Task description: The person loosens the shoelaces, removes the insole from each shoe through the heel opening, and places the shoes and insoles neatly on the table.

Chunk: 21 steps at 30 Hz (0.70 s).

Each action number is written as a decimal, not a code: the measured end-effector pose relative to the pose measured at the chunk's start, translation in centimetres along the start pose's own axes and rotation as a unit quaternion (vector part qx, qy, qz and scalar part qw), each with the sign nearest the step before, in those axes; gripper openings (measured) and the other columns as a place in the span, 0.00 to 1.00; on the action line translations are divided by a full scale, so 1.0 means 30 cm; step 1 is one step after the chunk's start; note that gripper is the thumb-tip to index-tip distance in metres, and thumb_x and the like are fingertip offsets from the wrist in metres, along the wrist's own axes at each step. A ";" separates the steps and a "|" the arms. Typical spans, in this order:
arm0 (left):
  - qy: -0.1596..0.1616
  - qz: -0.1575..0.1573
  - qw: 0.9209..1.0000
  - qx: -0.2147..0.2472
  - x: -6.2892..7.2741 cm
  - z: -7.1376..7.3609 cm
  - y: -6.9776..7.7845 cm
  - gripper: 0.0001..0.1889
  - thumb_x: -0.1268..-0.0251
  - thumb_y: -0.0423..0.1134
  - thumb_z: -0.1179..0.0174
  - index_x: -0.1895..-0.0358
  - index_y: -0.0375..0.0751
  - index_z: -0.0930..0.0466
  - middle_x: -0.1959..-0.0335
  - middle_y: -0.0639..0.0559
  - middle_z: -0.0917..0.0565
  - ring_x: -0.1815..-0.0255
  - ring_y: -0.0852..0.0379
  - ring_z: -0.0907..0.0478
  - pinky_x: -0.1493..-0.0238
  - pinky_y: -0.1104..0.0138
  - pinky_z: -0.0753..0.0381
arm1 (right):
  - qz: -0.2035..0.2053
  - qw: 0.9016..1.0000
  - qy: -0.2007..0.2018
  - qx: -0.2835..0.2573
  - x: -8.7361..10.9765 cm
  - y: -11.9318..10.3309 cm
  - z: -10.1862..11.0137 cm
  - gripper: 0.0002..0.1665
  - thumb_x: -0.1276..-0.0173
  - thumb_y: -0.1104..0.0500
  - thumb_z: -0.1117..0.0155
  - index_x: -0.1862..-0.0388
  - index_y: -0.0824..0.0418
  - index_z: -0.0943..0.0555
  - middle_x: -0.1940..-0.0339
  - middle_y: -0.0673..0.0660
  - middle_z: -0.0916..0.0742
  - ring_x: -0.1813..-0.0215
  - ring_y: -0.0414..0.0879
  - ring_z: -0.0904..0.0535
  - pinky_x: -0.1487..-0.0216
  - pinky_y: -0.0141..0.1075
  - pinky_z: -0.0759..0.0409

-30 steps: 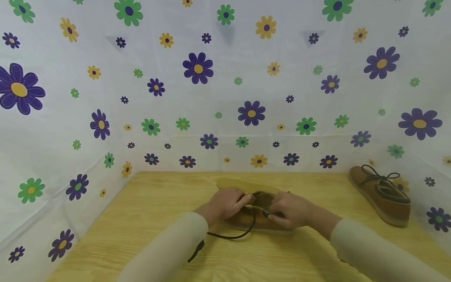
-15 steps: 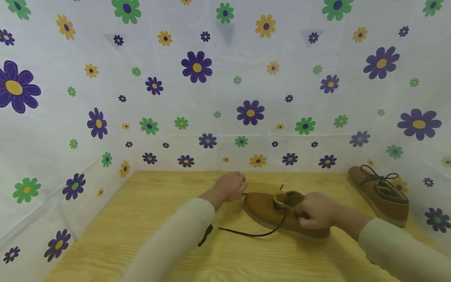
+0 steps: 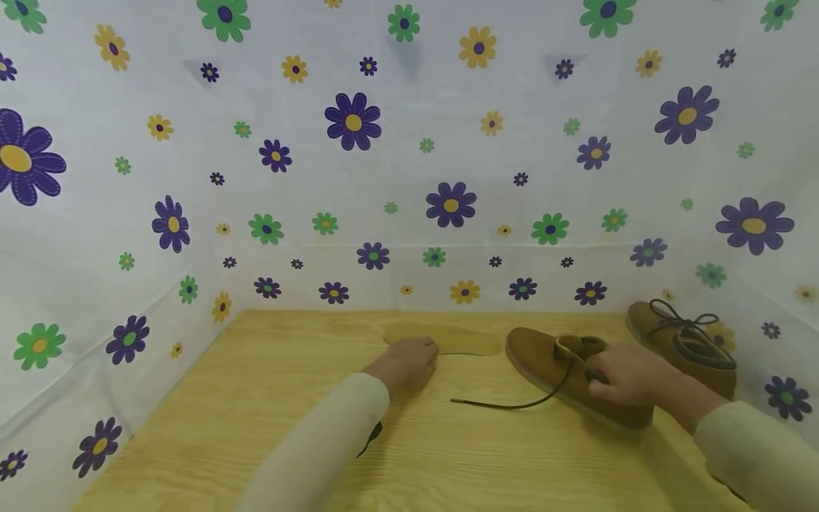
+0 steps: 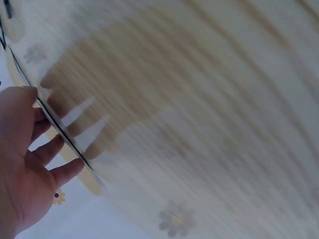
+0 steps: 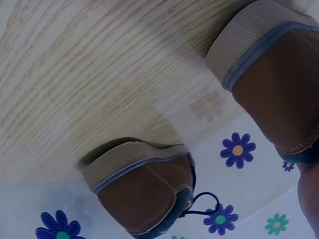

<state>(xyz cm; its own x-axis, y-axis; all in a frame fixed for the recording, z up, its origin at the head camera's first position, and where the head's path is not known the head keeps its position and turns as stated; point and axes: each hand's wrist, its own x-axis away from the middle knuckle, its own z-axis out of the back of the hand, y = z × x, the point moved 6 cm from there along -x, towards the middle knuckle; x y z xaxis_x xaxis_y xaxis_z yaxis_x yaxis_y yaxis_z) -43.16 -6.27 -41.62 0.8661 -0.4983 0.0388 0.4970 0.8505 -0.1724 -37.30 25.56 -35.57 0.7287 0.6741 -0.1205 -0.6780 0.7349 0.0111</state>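
My left hand [image 3: 406, 363] lies over the left part of a flat tan insole [image 3: 463, 340]. In the left wrist view its spread fingers [image 4: 69, 172] reach across the insole [image 4: 90, 181], with the tips right at its dark near edge. At the collar, beside the heel, my right hand [image 3: 630, 373] grips a brown leather shoe [image 3: 544, 355], toe pointing left. An undone dark lace [image 3: 505, 407] trails from it to the left. The right wrist view shows this shoe's heel [image 5: 279, 84] and only a sliver of the right hand [image 5: 309, 194].
A matching brown shoe [image 3: 646, 320] with its lace tied in a bow stands at the right rear, partly hidden by the held shoe and right hand. The wood-grain table [image 3: 288, 384] is walled by a white flowered sheet [image 3: 397, 171] at the back and sides.
The right hand has carried the shoe to the right, towards the other shoe. The left hand has come off the shoe and moved onto the insole, which is now more exposed.
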 end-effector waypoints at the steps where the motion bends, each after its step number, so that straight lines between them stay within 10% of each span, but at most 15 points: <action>1: 0.001 -0.001 1.000 0.012 0.006 -0.003 -0.012 0.22 0.19 0.45 0.58 0.31 0.42 0.29 0.31 0.51 0.26 0.31 0.52 0.27 0.31 0.62 0.30 | -0.013 1.000 -0.003 0.007 0.000 0.010 0.005 0.16 0.39 0.54 0.40 0.83 0.49 0.34 0.85 0.40 0.36 0.81 0.33 0.46 0.78 0.30 0.45; 12: 0.007 0.008 0.999 0.041 0.075 -0.036 -0.133 0.26 0.19 0.52 0.60 0.29 0.42 0.30 0.28 0.48 0.28 0.28 0.48 0.32 0.28 0.57 0.33 | -0.100 0.994 0.026 0.047 0.004 0.082 0.007 0.13 0.33 0.56 0.45 0.78 0.53 0.32 0.85 0.47 0.31 0.81 0.40 0.36 0.80 0.36 0.35; 21: -0.012 0.048 0.997 -0.055 0.013 0.013 0.010 0.15 0.25 0.47 0.49 0.47 0.45 0.20 0.53 0.53 0.20 0.51 0.55 0.20 0.52 0.58 0.18 | -0.171 0.983 0.034 0.057 0.007 0.124 -0.005 0.12 0.29 0.59 0.47 0.72 0.64 0.26 0.80 0.57 0.23 0.78 0.52 0.23 0.77 0.47 0.24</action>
<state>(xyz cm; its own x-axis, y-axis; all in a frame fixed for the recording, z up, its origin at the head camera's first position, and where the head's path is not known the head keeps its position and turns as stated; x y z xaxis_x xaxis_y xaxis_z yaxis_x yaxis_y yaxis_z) -42.65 -6.14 -41.27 0.9109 -0.4106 0.0406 0.4046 0.8695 -0.2834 -39.69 28.43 -35.70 0.9016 0.3821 -0.2028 -0.3762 0.9240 0.0685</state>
